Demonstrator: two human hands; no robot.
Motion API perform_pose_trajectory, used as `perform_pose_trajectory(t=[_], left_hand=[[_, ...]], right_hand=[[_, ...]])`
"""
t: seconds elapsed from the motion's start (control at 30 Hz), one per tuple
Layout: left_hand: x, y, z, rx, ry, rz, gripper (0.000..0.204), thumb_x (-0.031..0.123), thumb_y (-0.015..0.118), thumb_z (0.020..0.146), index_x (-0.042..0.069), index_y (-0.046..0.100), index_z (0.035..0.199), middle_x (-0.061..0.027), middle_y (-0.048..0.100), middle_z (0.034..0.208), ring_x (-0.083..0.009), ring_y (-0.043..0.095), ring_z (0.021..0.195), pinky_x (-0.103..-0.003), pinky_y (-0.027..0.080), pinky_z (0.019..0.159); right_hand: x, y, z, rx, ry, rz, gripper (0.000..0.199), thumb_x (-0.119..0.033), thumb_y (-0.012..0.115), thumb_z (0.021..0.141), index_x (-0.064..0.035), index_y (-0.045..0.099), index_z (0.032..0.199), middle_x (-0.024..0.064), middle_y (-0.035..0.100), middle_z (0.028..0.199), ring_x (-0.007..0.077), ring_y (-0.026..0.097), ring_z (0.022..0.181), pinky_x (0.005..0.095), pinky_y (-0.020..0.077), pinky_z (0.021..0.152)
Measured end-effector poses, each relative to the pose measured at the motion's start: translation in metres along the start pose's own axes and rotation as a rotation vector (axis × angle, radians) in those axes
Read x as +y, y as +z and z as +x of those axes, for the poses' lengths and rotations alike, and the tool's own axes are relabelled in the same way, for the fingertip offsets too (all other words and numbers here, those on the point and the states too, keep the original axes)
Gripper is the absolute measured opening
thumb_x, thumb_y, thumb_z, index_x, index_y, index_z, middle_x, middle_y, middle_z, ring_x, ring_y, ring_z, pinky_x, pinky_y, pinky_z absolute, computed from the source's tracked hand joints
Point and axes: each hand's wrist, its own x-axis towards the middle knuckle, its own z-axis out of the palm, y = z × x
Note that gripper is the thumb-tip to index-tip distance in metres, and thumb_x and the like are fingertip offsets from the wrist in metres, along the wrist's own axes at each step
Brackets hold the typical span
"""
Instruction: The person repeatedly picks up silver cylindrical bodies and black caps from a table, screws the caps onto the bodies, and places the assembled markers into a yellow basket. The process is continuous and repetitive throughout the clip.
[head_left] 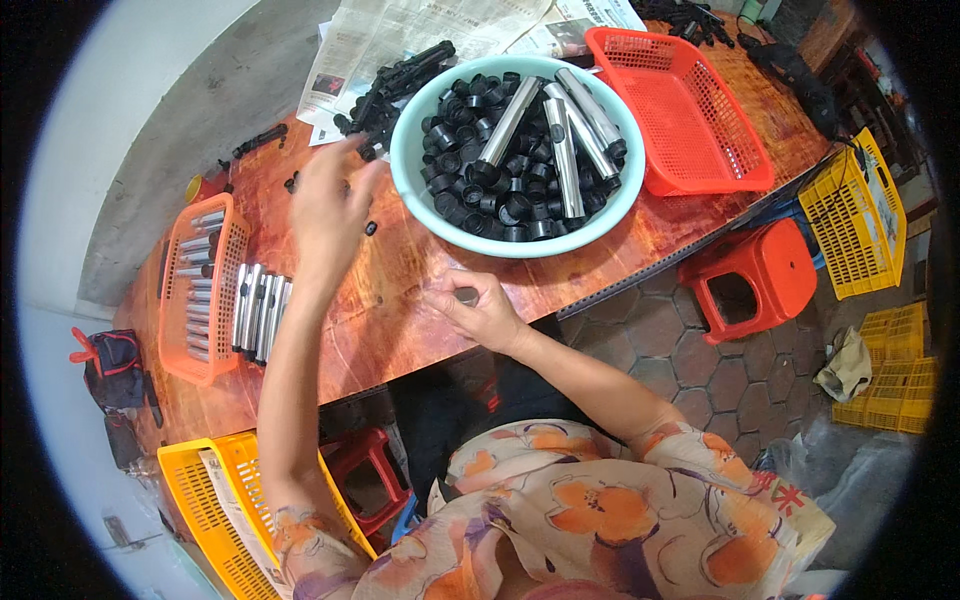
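Observation:
My left hand (335, 205), blurred by motion, is over the table beside the black tube-shaped parts (405, 85) piled on newspaper. Its thumb stands apart from its fingers, and I see nothing in it. Near the table's front edge my right hand (482, 312) is closed, thumb and forefinger curled together; what they pinch, if anything, is not clear. Ahead of it is a pale blue basin (520, 245) filled with black plastic caps (450, 165). Several shiny metal tubes (563, 160) with black ends lie on the caps. One small black piece (371, 228) lies beside my left hand.
An orange basket (237, 240) of metal tubes stands at the left, with more tubes (262, 310) lying beside it. Beyond the basin's right side is a red basket (700, 178). A red stool (765, 275) and yellow crates (860, 215) are on the right; another yellow crate (190, 470) is lower left.

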Motion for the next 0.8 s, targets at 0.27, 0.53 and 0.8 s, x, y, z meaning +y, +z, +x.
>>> perform_pose_trajectory(t=[0.27, 0.53, 0.8], left_hand=[[0.099, 0.11, 0.071, -0.308, 0.05, 0.067, 0.047, 0.023, 0.069, 0.077, -0.002, 0.048, 0.11, -0.0232, 0.059, 0.104, -0.0387, 0.059, 0.095, -0.047, 0.047, 0.083], [0.081, 0.09, 0.062, 0.083, -0.001, -0.389, 0.036, 0.017, 0.048, 0.088, -0.003, 0.044, 0.118, -0.0285, 0.054, 0.104, -0.044, 0.053, 0.099, -0.046, 0.041, 0.086], [0.028, 0.001, -0.078, 0.399, -0.288, -1.001, 0.012, 0.017, 0.043, 0.096, 0.005, 0.047, 0.099, 0.0026, 0.042, 0.066, -0.0037, 0.035, 0.047, -0.018, 0.029, 0.041]], right_hand=[[-0.001, 0.003, 0.001, -0.022, 0.082, 0.075, 0.028, -0.022, 0.065, 0.088, -0.0016, 0.057, 0.071, -0.0048, 0.048, 0.061, 0.0014, 0.044, 0.06, 0.022, 0.0356, 0.051], [0.006, 0.007, 0.0, 0.004, 0.074, 0.144, 0.016, -0.015, 0.064, 0.087, 0.0006, 0.064, 0.082, -0.0032, 0.054, 0.065, 0.0023, 0.046, 0.058, 0.0212, 0.0382, 0.052], [0.005, 0.008, -0.002, -0.026, 0.056, 0.213, 0.022, -0.011, 0.058, 0.091, -0.0066, 0.048, 0.072, -0.0044, 0.042, 0.053, 0.0023, 0.034, 0.04, 0.0197, 0.0258, 0.037]])
